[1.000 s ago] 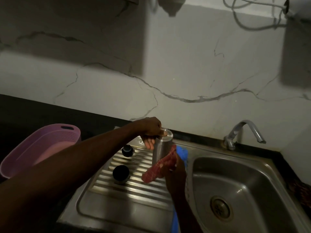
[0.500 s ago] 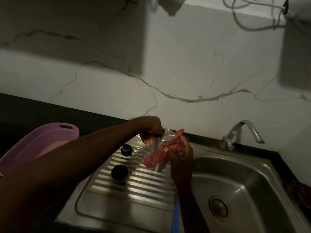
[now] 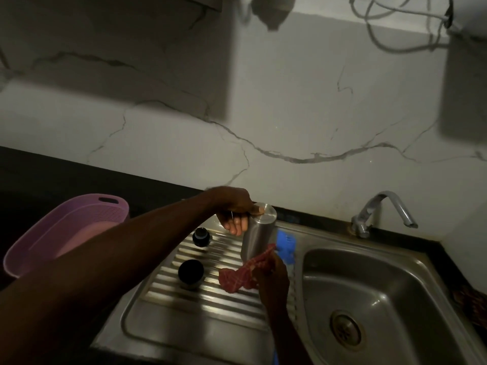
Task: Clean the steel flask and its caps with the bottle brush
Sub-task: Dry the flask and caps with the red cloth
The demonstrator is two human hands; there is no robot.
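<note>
The steel flask stands on the ribbed drainboard, apparently upside down with its flat end up. My left hand reaches over from the left and holds the flask at its top, thumb on the flat end. My right hand grips a red checked cloth low against the flask's base. Two dark caps stand on the drainboard: a small one and a larger one. A blue brush lies behind the flask, partly hidden by my right hand.
The steel sink basin with its drain is at the right, a tap behind it. A pink plastic basket sits on the dark counter at the left. A marble wall rises behind.
My right hand has slid the red cloth down from the flask's top to its base. My left hand keeps its hold on the flask's top.
</note>
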